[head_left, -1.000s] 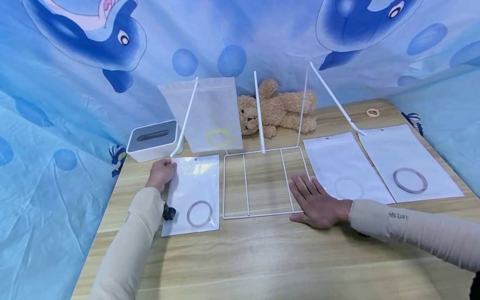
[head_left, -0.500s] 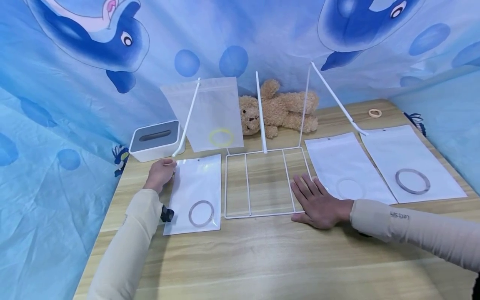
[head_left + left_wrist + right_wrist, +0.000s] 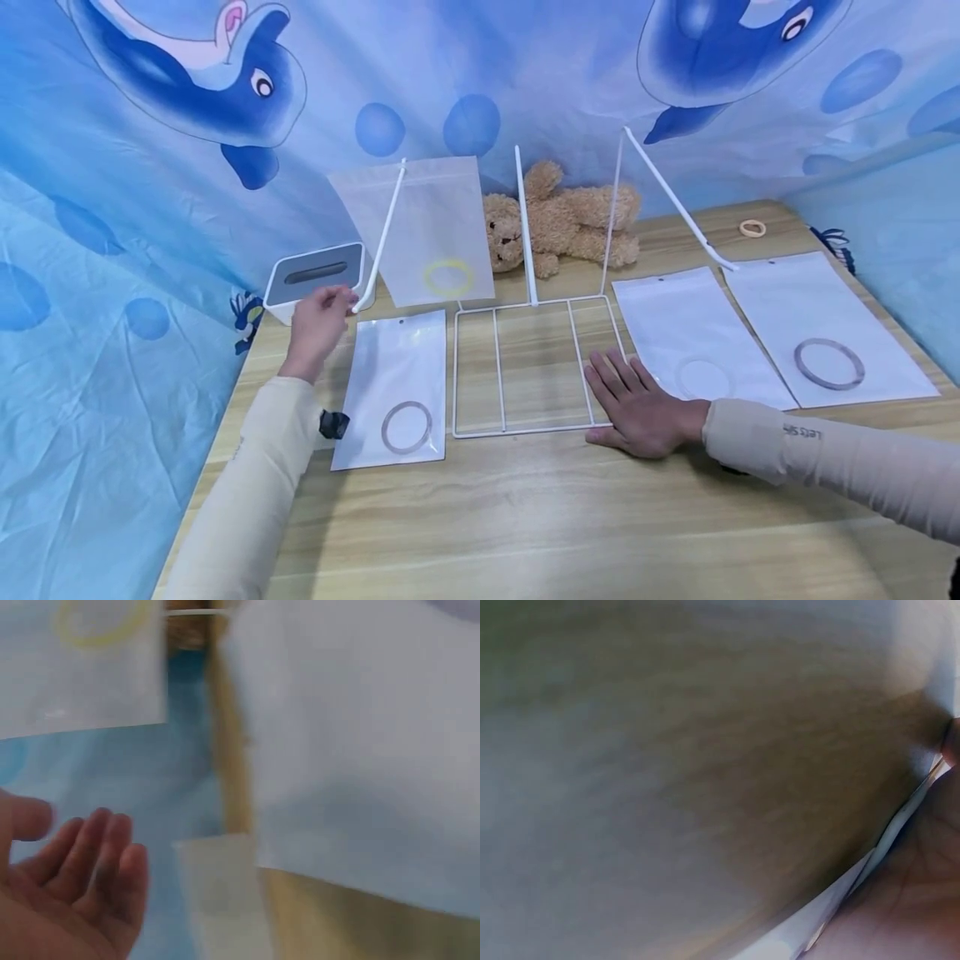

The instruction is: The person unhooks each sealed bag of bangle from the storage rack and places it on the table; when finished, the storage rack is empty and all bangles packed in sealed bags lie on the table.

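A white wire display rack (image 3: 516, 432) with long prongs stands on the table. From its left prong hangs a white zip bag (image 3: 405, 217) showing a yellow ring. My left hand (image 3: 318, 329) is raised beside that prong's tip. In the left wrist view its fingers (image 3: 82, 859) are loosely bent, with nothing between them and the thumb. Below it, another zip bag (image 3: 382, 367) with a greyish ring lies flat on the table. My right hand (image 3: 645, 410) lies spread, palm down, at the rack base's right side, next to a bag (image 3: 675, 321) with a faint ring.
A further zip bag (image 3: 795, 300) with a dark ring lies at the far right. Behind the rack, a teddy bear (image 3: 570, 221) lies on its side. A grey-topped tissue box (image 3: 300, 262) stands at the back left, and a small wooden ring (image 3: 752, 228) at the back right.
My left hand has come away from the upper left edge of the flat left bag and risen to the left prong's tip. My right hand stays in place; the view shifts slightly.
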Demonstrator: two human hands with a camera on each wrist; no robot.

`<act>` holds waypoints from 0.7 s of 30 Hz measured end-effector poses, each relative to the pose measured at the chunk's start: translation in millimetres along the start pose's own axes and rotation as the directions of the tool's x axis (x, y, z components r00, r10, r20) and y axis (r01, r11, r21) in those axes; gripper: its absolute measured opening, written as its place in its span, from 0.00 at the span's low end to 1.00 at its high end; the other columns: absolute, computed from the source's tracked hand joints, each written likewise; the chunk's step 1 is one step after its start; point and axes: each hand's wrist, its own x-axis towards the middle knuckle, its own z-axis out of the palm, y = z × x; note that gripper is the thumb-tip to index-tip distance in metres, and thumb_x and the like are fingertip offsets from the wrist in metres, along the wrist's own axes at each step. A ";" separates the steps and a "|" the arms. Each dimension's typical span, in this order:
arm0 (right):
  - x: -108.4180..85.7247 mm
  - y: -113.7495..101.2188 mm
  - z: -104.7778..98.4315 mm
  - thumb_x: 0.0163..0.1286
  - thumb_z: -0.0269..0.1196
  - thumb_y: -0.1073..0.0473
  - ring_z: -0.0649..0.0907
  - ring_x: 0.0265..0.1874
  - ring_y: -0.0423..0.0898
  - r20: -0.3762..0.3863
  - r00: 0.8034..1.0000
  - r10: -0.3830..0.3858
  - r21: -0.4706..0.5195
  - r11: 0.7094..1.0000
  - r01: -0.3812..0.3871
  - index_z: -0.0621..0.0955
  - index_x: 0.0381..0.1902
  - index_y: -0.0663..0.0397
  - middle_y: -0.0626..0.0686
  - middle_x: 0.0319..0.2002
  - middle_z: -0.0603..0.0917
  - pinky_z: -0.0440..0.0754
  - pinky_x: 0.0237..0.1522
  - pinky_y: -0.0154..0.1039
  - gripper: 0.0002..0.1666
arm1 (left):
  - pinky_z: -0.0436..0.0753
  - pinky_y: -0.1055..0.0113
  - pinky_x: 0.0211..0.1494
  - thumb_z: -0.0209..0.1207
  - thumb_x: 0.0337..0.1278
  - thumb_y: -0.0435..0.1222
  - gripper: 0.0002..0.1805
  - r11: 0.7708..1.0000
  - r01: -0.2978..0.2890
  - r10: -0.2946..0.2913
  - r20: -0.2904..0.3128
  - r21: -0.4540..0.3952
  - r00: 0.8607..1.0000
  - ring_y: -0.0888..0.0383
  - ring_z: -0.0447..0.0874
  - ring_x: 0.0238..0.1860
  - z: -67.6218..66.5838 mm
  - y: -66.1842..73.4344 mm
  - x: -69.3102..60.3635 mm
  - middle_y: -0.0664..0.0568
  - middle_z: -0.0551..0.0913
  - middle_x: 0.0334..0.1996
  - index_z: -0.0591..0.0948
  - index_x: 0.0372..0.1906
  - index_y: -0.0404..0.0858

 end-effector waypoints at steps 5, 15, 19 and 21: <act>-2.8 -0.8 0.9 0.76 0.52 0.36 0.38 0.75 0.71 -0.038 0.999 -0.024 0.036 0.999 0.026 0.48 0.77 0.73 0.72 0.77 0.41 0.36 0.69 0.69 0.54 | 0.74 0.57 0.64 0.42 0.78 0.54 0.31 0.973 -0.186 0.177 -0.073 -0.136 0.981 0.50 0.76 0.64 -7.3 41.2 6.9 0.45 0.75 0.66 0.70 0.71 0.38; -3.0 -0.9 1.3 0.77 0.50 0.33 0.39 0.75 0.71 -0.048 0.998 -0.034 0.014 0.999 0.035 0.49 0.76 0.74 0.72 0.77 0.42 0.37 0.68 0.69 0.54 | 0.65 0.62 0.71 0.49 0.78 0.45 0.28 0.856 -0.436 0.427 -0.095 -0.276 0.899 0.55 0.69 0.69 -14.0 92.6 21.1 0.48 0.70 0.70 0.65 0.75 0.42; -2.3 -2.6 -2.6 0.76 0.52 0.35 0.40 0.74 0.72 -0.048 0.998 -0.032 0.039 0.999 0.034 0.50 0.76 0.74 0.73 0.76 0.43 0.37 0.68 0.70 0.54 | 0.69 0.62 0.69 0.55 0.73 0.42 0.27 0.839 -0.435 0.422 -0.113 -0.327 0.900 0.55 0.74 0.64 -9.3 102.3 22.8 0.46 0.76 0.65 0.70 0.72 0.41; -1.9 -4.4 -4.8 0.76 0.52 0.35 0.40 0.74 0.73 -0.041 0.999 -0.029 0.040 0.999 0.030 0.50 0.76 0.75 0.73 0.76 0.43 0.37 0.68 0.70 0.54 | 0.73 0.62 0.65 0.57 0.72 0.42 0.23 0.838 -0.434 0.414 -0.133 -0.331 0.901 0.54 0.78 0.60 -7.4 105.2 23.2 0.46 0.80 0.59 0.75 0.67 0.40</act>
